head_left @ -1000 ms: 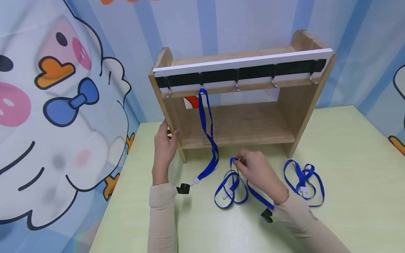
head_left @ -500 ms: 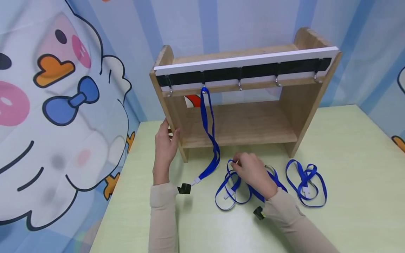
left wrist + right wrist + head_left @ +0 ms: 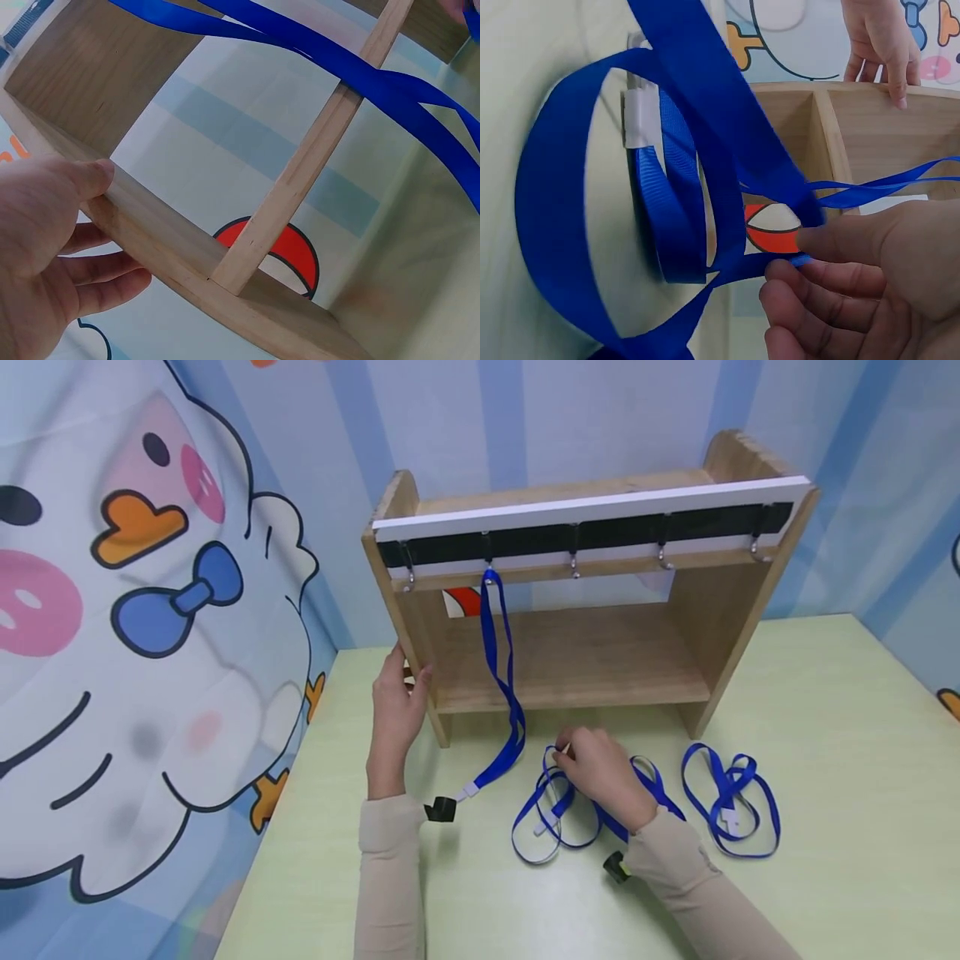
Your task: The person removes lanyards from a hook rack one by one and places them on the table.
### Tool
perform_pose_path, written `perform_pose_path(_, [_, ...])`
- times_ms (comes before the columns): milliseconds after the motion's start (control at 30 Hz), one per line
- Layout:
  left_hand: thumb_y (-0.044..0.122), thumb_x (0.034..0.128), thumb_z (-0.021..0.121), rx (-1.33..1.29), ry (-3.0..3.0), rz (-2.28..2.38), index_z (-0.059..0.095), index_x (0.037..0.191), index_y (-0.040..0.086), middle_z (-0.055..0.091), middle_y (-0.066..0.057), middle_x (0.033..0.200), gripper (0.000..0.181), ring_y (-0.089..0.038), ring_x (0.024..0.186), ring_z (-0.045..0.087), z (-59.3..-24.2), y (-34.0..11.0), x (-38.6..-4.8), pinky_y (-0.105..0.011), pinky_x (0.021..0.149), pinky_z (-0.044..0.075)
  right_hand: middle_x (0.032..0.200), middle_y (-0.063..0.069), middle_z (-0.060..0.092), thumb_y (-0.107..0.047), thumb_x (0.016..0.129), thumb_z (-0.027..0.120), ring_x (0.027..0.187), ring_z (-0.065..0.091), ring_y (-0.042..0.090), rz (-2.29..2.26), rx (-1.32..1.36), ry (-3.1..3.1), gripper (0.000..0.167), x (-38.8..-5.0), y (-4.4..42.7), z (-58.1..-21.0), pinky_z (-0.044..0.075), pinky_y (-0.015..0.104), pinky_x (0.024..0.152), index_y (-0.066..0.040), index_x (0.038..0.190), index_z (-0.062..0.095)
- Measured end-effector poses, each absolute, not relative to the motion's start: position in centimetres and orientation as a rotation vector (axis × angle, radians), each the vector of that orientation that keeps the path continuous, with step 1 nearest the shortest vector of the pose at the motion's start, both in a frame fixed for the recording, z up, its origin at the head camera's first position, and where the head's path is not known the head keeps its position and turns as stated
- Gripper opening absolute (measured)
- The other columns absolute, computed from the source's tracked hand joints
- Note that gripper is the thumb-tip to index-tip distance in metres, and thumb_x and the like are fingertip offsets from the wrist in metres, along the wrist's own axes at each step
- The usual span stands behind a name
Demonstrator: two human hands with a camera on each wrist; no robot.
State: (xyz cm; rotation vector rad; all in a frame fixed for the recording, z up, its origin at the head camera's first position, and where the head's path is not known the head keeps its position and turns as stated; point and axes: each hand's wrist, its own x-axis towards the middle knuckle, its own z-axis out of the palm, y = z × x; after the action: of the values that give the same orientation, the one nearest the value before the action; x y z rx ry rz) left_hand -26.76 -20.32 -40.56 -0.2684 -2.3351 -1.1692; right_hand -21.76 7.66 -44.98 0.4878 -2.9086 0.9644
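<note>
My left hand [image 3: 397, 714] grips the left side panel of a wooden shelf [image 3: 600, 664]; in the left wrist view its thumb lies inside the panel and its fingers outside. My right hand [image 3: 603, 777] pinches the strap of a blue lanyard [image 3: 551, 202] low in front of the shelf. That lanyard's loops and white clip [image 3: 641, 118] lie mostly on the table. Another blue lanyard [image 3: 500, 765] hangs from the second hook from the left. Partly hidden behind my right hand and sleeve is a further blue lanyard [image 3: 663, 795].
Along the shelf's top front runs a white board with a black strip [image 3: 615, 532] and several metal hooks [image 3: 575, 566]. One more coiled lanyard [image 3: 726, 787] lies on the table [image 3: 840, 760] at the right. A cartoon-printed cloth [image 3: 247, 735] stands behind and to the left.
My right hand has shifted slightly toward me, still pinching the lanyard, whose loops have spread a little. The left hand keeps its grip on the shelf. The head view has tilted slightly.
</note>
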Motion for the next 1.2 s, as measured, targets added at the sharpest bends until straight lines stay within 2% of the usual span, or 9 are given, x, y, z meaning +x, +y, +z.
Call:
perform_pose_path(233, [0.014, 0.1045, 0.057, -0.278, -2.319, -1.165, 0.037, 0.153, 0.001, 0.053, -0.024, 0.139, 0.054, -0.039, 0.110, 0.063, -40.6, -20.3, -27.0, -0.047, 0.080, 0.058, 0.075, 0.006, 0.068, -0.007, 0.096, 0.065, 0.056, 0.054, 0.012, 1.027, 0.517, -2.903, 0.021, -21.8, 8.0, -43.9, 0.045, 0.028, 0.048, 0.007, 0.111, 0.070])
perform_pose_path(367, [0.015, 0.1046, 0.057, -0.300, -2.304, -1.155, 0.038, 0.152, -0.001, 0.053, -0.025, 0.139, 0.054, -0.039, 0.108, 0.064, -40.5, -20.3, -27.2, -0.048, 0.078, 0.058, 0.079, 0.008, 0.070, -0.006, 0.096, 0.063, 0.055, 0.055, 0.012, 1.032, 0.539, -2.858, 0.018, -22.0, 7.9, -42.5, 0.046, 0.028, 0.048, 0.006, 0.108, 0.071])
perform_pose_path(600, [0.016, 0.1047, 0.057, -0.283, -2.328, -1.163, 0.036, 0.154, 0.001, 0.052, -0.023, 0.142, 0.055, -0.037, 0.111, 0.063, -40.7, -20.1, -27.4, -0.045, 0.081, 0.059, 0.071, 0.004, 0.066, -0.005, 0.094, 0.063, 0.052, 0.052, 0.012, 1.006, 0.590, -2.723, 0.013, -22.7, 7.3, -39.8, 0.044, 0.028, 0.046, 0.003, 0.101, 0.071])
perform_pose_path(800, [0.015, 0.1042, 0.058, -0.290, -2.325, -1.164, 0.036, 0.154, 0.001, 0.051, -0.023, 0.142, 0.056, -0.039, 0.111, 0.063, -40.6, -20.1, -27.2, -0.046, 0.081, 0.059, 0.072, 0.005, 0.066, -0.010, 0.097, 0.062, 0.051, 0.052, 0.014, 1.070, 0.593, -2.664, 0.021, -23.0, 6.2, -37.2, 0.045, 0.028, 0.045, 0.004, 0.110, 0.070])
perform_pose_path(1067, [0.018, 0.1042, 0.058, -0.292, -2.323, -1.165, 0.036, 0.154, 0.001, 0.050, -0.022, 0.144, 0.057, -0.039, 0.112, 0.063, -40.5, -20.4, -27.1, -0.047, 0.081, 0.059, 0.080, 0.008, 0.069, -0.019, 0.099, 0.065, 0.062, 0.060, 0.018, 1.074, 0.606, -2.566, 0.038, -23.4, 4.6, -33.5, 0.050, 0.032, 0.054, 0.004, 0.129, 0.061])
perform_pose_path(1200, [0.017, 0.1038, 0.059, -0.286, -2.321, -1.162, 0.037, 0.153, 0.000, 0.051, -0.023, 0.144, 0.057, -0.039, 0.111, 0.063, -40.5, -20.4, -27.0, -0.047, 0.081, 0.059, 0.081, 0.007, 0.069, -0.020, 0.100, 0.064, 0.064, 0.061, 0.019, 1.090, 0.620, -2.508, 0.041, -23.6, 3.9, -32.2, 0.051, 0.033, 0.056, 0.002, 0.134, 0.057])
